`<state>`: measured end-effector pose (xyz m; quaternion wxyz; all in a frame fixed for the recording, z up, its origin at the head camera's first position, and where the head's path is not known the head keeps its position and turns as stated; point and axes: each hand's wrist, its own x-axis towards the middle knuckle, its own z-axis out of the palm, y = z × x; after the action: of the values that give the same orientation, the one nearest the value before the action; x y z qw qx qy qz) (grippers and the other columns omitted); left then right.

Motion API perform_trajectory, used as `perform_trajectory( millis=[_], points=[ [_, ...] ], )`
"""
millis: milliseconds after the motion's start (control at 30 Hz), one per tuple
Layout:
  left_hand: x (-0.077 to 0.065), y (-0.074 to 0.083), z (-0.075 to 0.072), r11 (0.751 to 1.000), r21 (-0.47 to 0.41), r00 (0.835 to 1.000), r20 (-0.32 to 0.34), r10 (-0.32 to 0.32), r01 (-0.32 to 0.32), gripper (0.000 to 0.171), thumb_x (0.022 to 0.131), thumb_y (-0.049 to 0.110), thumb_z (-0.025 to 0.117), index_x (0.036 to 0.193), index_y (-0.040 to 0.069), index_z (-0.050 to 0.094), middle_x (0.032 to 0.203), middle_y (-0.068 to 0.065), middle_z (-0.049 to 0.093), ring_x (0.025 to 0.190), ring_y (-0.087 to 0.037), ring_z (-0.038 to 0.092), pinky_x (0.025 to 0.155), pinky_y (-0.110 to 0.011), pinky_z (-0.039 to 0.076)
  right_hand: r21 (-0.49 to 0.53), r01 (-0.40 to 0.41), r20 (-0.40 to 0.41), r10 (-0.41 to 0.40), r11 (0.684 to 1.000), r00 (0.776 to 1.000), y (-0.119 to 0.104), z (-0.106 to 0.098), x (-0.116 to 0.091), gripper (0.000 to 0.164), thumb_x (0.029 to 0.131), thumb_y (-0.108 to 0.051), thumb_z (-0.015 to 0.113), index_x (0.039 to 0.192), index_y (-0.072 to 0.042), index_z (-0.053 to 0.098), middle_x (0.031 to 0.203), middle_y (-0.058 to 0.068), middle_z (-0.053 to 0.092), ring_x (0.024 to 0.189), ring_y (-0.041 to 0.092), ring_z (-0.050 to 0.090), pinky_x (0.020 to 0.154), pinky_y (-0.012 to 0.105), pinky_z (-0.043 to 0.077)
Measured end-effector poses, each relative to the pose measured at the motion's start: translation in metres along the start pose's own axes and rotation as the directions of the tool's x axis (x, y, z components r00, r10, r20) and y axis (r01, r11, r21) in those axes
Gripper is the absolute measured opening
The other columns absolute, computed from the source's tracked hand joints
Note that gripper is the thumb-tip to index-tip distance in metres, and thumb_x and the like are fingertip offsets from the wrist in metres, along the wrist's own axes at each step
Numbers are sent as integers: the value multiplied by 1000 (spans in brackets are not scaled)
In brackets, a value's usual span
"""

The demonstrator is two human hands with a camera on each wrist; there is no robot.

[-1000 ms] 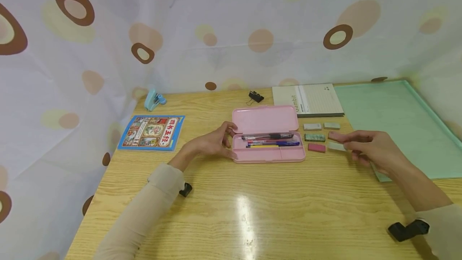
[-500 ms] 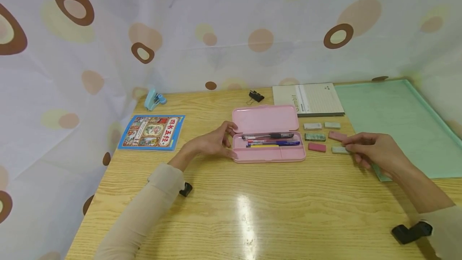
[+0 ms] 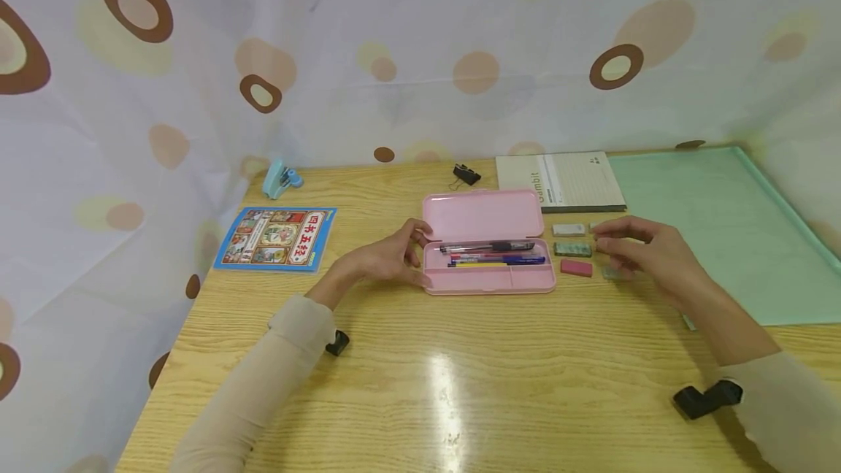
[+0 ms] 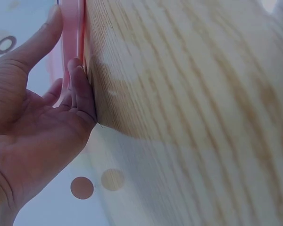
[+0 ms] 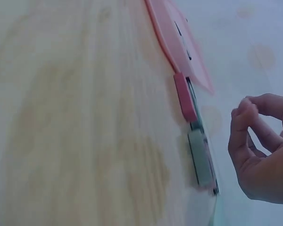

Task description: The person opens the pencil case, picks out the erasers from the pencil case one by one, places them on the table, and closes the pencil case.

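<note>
A pink pencil case (image 3: 482,283) lies with its lid folded back, several pens (image 3: 499,260) inside. My left hand (image 3: 384,258) holds its left end, thumb at the near corner and fingers farther back. My right hand (image 3: 653,254) hovers above the erasers to the right of the case. In the right wrist view, its thumb and fingertips come close together with nothing visible between them. A white eraser (image 3: 568,230), a marbled green eraser (image 3: 572,250) and a pink eraser (image 3: 576,268) lie in a column. A pale green eraser (image 5: 199,157) and others are partly hidden by the right hand.
Behind the case lie a black binder clip (image 3: 467,174) and a notebook (image 3: 571,181). A green mat (image 3: 742,239) covers the right side. A booklet (image 3: 279,239) and a light blue hole-punch-like tool (image 3: 279,179) are at the left. A patterned cloth hangs behind.
My right hand lowered a pale green eraser onto the table in the near row, released it, then moved left and back over the erasers. The left hand has stayed at the pencil case.
</note>
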<state>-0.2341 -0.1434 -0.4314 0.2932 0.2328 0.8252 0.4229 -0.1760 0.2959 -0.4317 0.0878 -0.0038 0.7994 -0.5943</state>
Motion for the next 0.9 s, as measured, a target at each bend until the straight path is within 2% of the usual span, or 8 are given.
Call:
perform_trajectory(
  millis=[133,233,333,433,500,600,800,900],
  points=[
    [0,-3,0,1000,-15,1000,-5,9,-9,86,87,9,86,147,12,25,136,-13,42,105,-23,53,94,-31,45,-17,20,-13,-20,1000,1000,-10,15,18,44,101,-33,71,135,-6,62,113,-9,70,89,9,69,76,25,57],
    [0,-5,1,999,-25,1000,-12,22,-22,87,86,10,86,147,13,24,137,-13,43,105,-24,55,94,-31,46,-49,24,-28,-25,999,999,-17,25,31,51,100,-39,70,141,-11,59,127,-8,67,105,5,66,83,26,56],
    [-1,-6,1,999,-31,999,-28,22,-23,89,86,12,87,146,12,22,138,-13,45,106,-24,56,94,-32,46,-78,36,-36,-39,996,999,-24,34,45,55,101,-41,68,147,-14,55,141,2,61,115,5,60,90,30,52],
    [-2,-6,2,999,-39,999,-49,15,-17,89,86,14,87,145,10,20,142,-12,46,106,-23,56,95,-32,45,-51,39,-23,-40,998,999,-29,41,59,55,105,-36,64,152,-11,48,151,10,53,124,11,56,105,36,47],
    [-3,-6,3,999,-42,998,-56,9,-12,88,87,15,87,144,8,20,144,-12,46,107,-23,56,96,-32,45,-42,38,-9,-38,998,999,-31,45,68,56,107,-32,61,154,-7,44,154,16,49,128,18,55,110,42,43],
    [-4,-6,4,999,-43,999,-53,2,-4,85,88,15,86,144,6,23,144,-11,45,108,-22,53,96,-32,44,-22,14,16,-14,1000,1000,-34,49,77,57,108,-30,57,156,-5,40,155,20,47,126,24,59,111,47,42],
    [-6,-8,6,1000,-15,997,-75,-23,22,81,87,16,87,145,2,32,124,-12,41,106,-21,44,94,-33,40,18,-71,46,70,997,996,-38,60,90,59,108,-38,56,157,-9,41,153,21,50,127,25,61,112,48,41],
    [-8,-9,7,999,36,996,-77,-38,41,80,86,23,88,145,5,37,122,-10,38,107,-21,41,94,-35,39,36,-69,31,67,997,997,-39,64,90,58,108,-37,55,157,-9,41,151,21,52,124,22,62,112,46,42]
  ],
)
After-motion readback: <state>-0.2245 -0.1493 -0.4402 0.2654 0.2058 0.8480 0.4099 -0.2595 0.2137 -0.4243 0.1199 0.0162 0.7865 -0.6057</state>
